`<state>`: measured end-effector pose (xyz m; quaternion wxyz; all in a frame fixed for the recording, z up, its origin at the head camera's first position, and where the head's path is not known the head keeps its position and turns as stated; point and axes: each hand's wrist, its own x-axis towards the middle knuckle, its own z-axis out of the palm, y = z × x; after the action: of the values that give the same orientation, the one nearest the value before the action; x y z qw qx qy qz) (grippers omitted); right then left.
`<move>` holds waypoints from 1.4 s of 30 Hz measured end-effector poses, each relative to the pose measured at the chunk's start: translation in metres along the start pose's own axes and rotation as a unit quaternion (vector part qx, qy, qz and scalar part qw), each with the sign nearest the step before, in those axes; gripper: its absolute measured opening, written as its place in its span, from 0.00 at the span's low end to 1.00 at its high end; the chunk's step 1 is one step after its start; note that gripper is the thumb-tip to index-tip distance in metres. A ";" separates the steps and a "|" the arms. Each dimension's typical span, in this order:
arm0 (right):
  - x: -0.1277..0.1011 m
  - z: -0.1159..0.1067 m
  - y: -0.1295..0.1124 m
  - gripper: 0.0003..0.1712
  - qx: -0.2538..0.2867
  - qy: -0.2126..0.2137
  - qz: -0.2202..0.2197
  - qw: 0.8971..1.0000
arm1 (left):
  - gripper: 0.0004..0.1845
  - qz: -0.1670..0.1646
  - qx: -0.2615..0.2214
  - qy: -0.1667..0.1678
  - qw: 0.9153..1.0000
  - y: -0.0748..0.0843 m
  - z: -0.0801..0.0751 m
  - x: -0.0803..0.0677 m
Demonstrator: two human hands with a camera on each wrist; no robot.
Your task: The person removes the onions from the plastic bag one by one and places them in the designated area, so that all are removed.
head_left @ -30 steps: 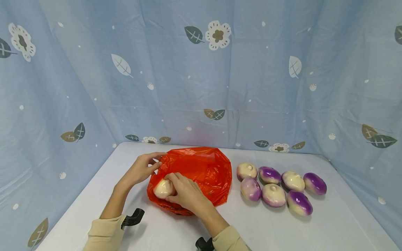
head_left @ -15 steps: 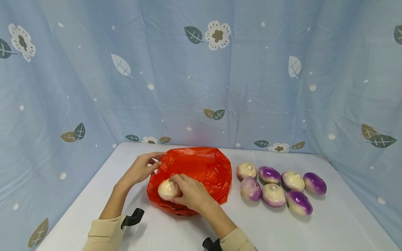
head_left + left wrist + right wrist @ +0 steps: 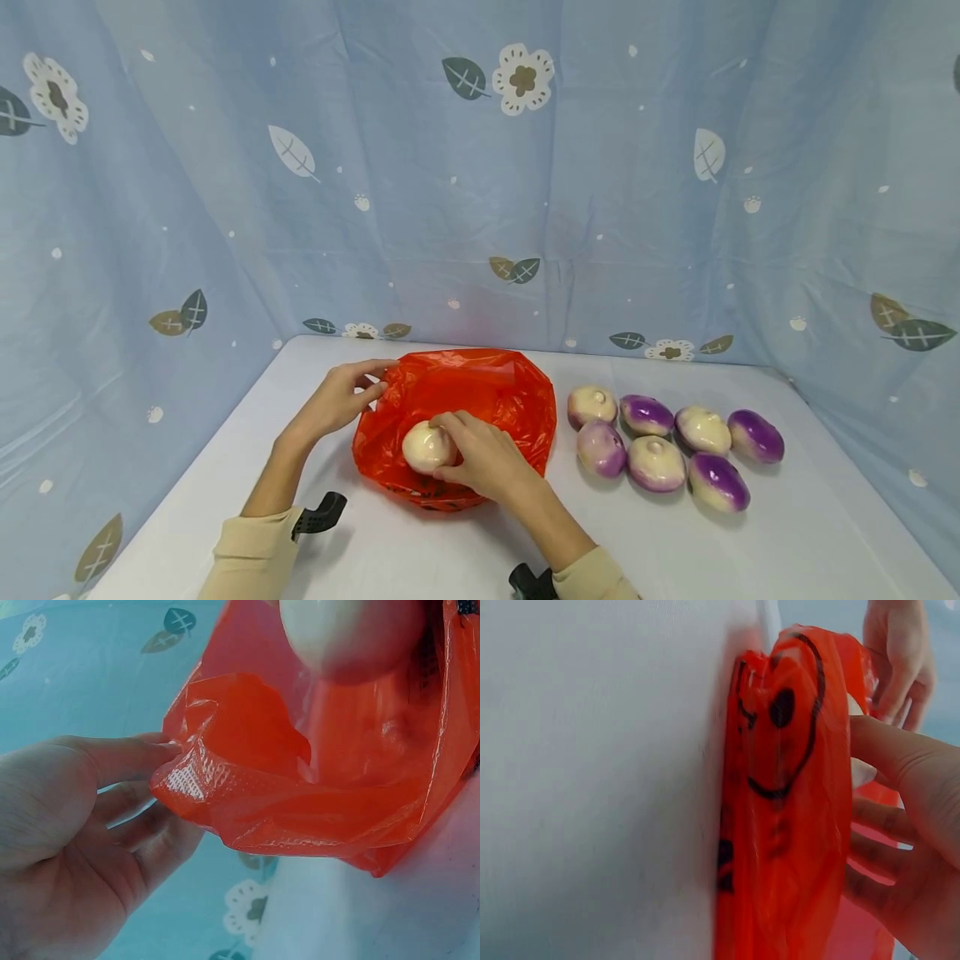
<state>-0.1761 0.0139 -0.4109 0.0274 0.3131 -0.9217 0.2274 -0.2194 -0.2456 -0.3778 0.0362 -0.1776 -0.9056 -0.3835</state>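
Red plastic bag (image 3: 480, 400) lying open on white bench (image 3: 750, 542), right hand (image 3: 487, 457) fingers curled round pale turnip (image 3: 426, 446) inside it, left hand (image 3: 337, 400) fingers pinching bag rim, seven purple-white turnips (image 3: 660, 446) beside the bag

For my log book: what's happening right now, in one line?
left hand: holds red bag rim | right hand: grips turnip in bag | table: seven turnips
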 end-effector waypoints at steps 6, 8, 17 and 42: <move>-0.009 -0.011 0.005 0.35 -0.011 0.009 -0.010 1.000 | 0.21 -0.003 0.000 0.000 1.000 0.000 0.002 0.001; -0.012 -0.014 0.007 0.35 -0.016 0.012 -0.012 1.000 | 0.21 -0.004 0.003 0.000 1.000 0.000 0.002 0.000; -0.029 -0.034 0.016 0.36 -0.019 0.018 0.006 1.000 | 0.21 -0.004 0.009 0.000 1.000 -0.002 0.003 -0.002; -0.084 -0.085 0.053 0.37 -0.086 0.100 0.015 0.991 | 0.21 0.009 0.011 0.002 1.000 -0.001 0.001 0.001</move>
<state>-0.1478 0.1354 -0.3719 0.1425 0.2714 -0.9351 0.1777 -0.2211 -0.2456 -0.3789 0.0434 -0.1846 -0.9080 -0.3735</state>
